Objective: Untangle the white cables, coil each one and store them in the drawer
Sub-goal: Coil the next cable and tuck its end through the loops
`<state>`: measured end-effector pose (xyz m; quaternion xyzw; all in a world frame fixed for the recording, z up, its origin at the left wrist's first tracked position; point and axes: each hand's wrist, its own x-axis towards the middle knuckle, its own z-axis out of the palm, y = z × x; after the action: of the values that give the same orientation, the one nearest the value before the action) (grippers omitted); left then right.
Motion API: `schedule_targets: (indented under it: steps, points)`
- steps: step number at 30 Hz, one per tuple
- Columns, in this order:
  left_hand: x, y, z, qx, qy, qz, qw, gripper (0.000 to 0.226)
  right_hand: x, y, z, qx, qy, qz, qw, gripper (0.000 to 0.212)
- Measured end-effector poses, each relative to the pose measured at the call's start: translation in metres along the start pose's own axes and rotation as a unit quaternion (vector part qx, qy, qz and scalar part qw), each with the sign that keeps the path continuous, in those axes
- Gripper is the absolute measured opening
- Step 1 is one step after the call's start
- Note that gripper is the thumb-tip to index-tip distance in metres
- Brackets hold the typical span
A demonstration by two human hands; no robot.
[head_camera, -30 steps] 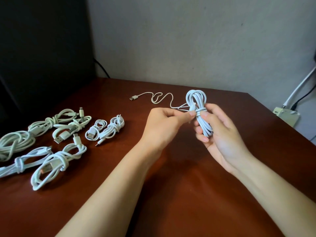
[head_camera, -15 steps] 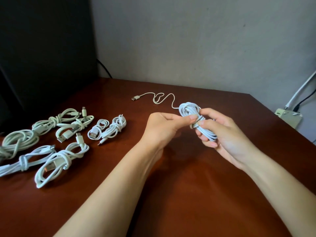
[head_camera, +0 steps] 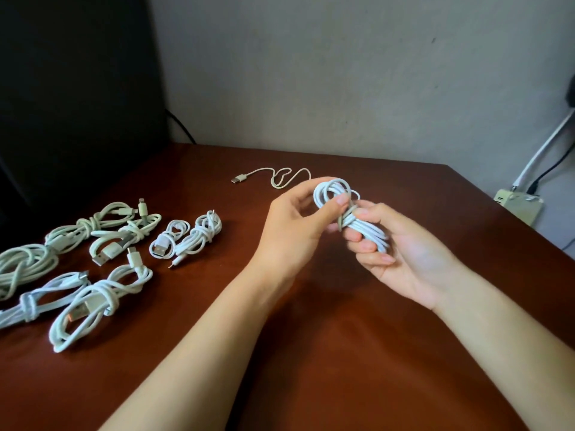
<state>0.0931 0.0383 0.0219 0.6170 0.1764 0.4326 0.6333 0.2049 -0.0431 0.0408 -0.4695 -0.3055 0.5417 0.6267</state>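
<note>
– Fingers (head_camera: 371, 247) on my feed: which are clamped, and on what?
– Both sets. I see the right hand (head_camera: 404, 259) palm up, curled round the lower half of the white cable bundle (head_camera: 368, 233), and the left hand (head_camera: 295, 231) pinching its upper loops between thumb and forefinger. The bundle is held above the table (head_camera: 311, 353), about midway across and nearer the far edge.
– And the rest, from the near edge outward?
– Along the left edge I count seven tied coils (head_camera: 102, 295) lying on the surface, the nearest toward the near-left corner. The two small coils (head_camera: 199, 236) lie farthest in from that edge. Past the hands, a loose tail (head_camera: 280, 177) runs from behind the left hand across the surface toward the far edge and ends in a USB plug (head_camera: 238, 178). Beyond the right edge, a beige power strip (head_camera: 518, 206) sits by the wall (head_camera: 342, 73).
</note>
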Motion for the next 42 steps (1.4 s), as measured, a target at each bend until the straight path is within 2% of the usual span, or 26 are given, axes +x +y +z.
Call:
schedule_targets:
  steps: [3, 6, 10, 14, 17, 20, 24, 28, 30, 32, 34, 37, 40, 42]
  points:
    - [-0.001, 0.0, 0.0, -0.031, 0.012, 0.007, 0.999, 0.015, 0.0, -0.001, -0.002, -0.028, 0.004, -0.02, 0.999, 0.019]
    - [-0.003, 0.0, 0.002, -0.032, 0.036, 0.02, 0.999, 0.016, -0.001, 0.001, 0.002, -0.037, -0.002, -0.039, 0.999, 0.009]
    - [-0.002, 0.0, 0.004, -0.03, 0.05, 0.026, 0.998, 0.017, -0.002, 0.002, 0.001, -0.063, 0.0, -0.04, 0.997, 0.022]
    - [-0.002, 0.001, 0.006, -0.083, 0.055, -0.011, 0.995, 0.016, -0.004, 0.002, 0.002, -0.13, -0.013, -0.062, 0.989, 0.036]
    - [-0.002, 0.001, 0.006, -0.105, 0.063, -0.021, 0.992, 0.015, -0.004, 0.006, 0.004, -0.165, -0.002, -0.086, 0.983, 0.032]
    - [-0.003, 0.0, 0.008, -0.106, 0.069, -0.028, 0.992, 0.014, -0.003, 0.008, 0.001, -0.238, 0.035, -0.122, 0.963, 0.019]
    - [-0.004, 0.0, 0.008, -0.086, 0.073, -0.019, 0.993, 0.013, -0.002, 0.01, 0.0, -0.344, 0.081, -0.186, 0.917, 0.012]
    - [-0.003, 0.001, 0.005, -0.027, 0.061, 0.029, 0.997, 0.012, -0.001, 0.013, -0.001, -0.354, 0.089, -0.239, 0.9, 0.01]
    - [-0.003, 0.001, 0.006, -0.018, 0.066, 0.033, 0.997, 0.013, 0.0, 0.017, -0.003, -0.361, 0.116, -0.272, 0.884, 0.017]
    - [-0.004, 0.0, 0.007, -0.027, 0.083, 0.02, 0.996, 0.011, 0.001, 0.02, -0.005, -0.397, 0.149, -0.321, 0.847, 0.03]
    - [-0.004, -0.002, 0.009, -0.047, 0.096, -0.008, 0.994, 0.01, 0.002, 0.02, -0.008, -0.465, 0.168, -0.39, 0.777, 0.036]
    - [-0.003, -0.002, 0.011, -0.08, 0.097, -0.036, 0.991, 0.013, 0.003, 0.019, -0.013, -0.517, 0.167, -0.474, 0.693, 0.029]
    - [-0.003, -0.002, 0.013, -0.11, 0.086, -0.038, 0.989, 0.016, 0.006, 0.021, -0.015, -0.545, 0.159, -0.526, 0.633, 0.025]
    - [-0.002, -0.003, 0.013, -0.111, 0.083, -0.038, 0.99, 0.016, 0.008, 0.021, -0.016, -0.557, 0.153, -0.539, 0.613, 0.024]
